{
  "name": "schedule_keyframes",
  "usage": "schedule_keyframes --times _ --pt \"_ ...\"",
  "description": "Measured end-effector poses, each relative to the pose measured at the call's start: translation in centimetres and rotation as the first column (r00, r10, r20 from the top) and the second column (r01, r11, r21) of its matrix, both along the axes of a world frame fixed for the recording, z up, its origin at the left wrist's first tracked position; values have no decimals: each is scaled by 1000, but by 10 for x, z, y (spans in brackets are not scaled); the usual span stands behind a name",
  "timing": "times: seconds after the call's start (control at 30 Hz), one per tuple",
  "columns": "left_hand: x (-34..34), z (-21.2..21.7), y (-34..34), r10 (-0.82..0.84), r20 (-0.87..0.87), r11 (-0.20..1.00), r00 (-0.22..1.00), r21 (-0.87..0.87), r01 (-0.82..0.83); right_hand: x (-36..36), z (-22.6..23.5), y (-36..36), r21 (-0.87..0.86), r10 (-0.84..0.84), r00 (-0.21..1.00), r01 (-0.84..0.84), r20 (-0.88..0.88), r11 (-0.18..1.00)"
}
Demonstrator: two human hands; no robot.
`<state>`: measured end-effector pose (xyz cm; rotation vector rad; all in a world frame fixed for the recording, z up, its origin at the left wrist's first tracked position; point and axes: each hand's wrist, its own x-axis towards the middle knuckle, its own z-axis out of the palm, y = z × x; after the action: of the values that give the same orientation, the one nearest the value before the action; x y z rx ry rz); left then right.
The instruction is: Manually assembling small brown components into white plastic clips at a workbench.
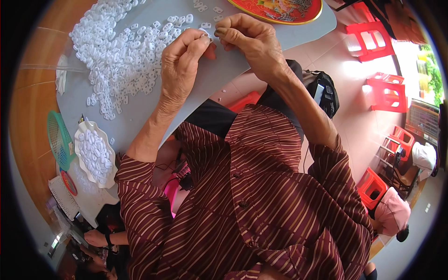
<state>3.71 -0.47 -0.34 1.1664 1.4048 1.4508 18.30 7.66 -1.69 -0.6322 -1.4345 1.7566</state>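
Note:
Above the table's near edge, my left hand (pixel 181 63) pinches a small white plastic piece (pixel 206 36) between thumb and fingertips. Close beside it on the right, my right hand (pixel 254 46) has thumb and forefinger pressed together; whatever is between them is too small to make out. A large heap of white plastic pieces with holes (pixel 121 60) spreads over the grey table (pixel 135 119) to the left of my hands. Beyond my right hand stands a red round tray with a gold rim (pixel 315 12), holding many small metal parts (pixel 298 8).
At the left, a white wavy-edged dish (pixel 111 179) holds more white pieces, next to a green basket (pixel 57 137). Another person's hand (pixel 95 238) shows at lower left. Red plastic stools (pixel 371 42) stand on the floor at right, where a person in pink (pixel 393 212) sits. A black bag (pixel 326 93) lies near my legs.

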Motion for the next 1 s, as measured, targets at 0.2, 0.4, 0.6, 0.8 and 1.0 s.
schedule_keyframes --times 0.2,0.4,0.6,0.8,1.0 --pt "1 -1 0 -4 -74 999 997 31 7 -1 1 -3 37 -1 1000 2 -22 999" --pt "1 -1 -1 -3 -129 1000 992 26 7 -2 0 -4 83 -21 999 19 27 996" --pt "2 0 -2 2 -186 1000 983 21 2 -1 -2 -4 113 -30 998 24 56 993" --pt "1 -3 -2 -15 -213 999 977 31 22 -1 -1 -6 114 -50 998 45 43 992" --pt "-5 -4 -1 -71 -191 997 979 0 72 1 -2 -7 185 -42 999 35 34 982"
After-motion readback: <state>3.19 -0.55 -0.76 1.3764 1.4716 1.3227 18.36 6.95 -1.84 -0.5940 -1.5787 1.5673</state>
